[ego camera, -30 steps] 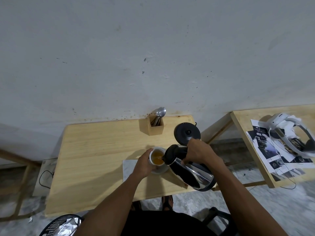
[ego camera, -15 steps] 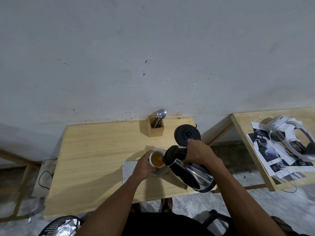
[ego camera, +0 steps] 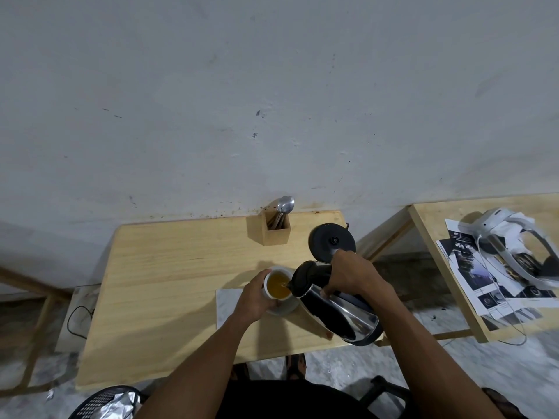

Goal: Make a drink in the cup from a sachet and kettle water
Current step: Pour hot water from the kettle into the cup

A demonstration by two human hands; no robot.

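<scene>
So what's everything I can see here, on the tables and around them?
cup: one, white, amber drink inside, on the saucer
saucer: one, white, under the cup
kettle: one, steel and black, tilted, spout at the cup
kettle base: one, black, behind the kettle
wooden holder: one, pale wood, by the wall
spoon: at least one, silver, in the holder
mat: one, pale grey, under the saucer
table: one, light wood
side table: one, light wood, right
headset: one, white, on leaflets
leaflets: several, printed
left hand: holds the cup
right hand: grips the kettle handle
</scene>
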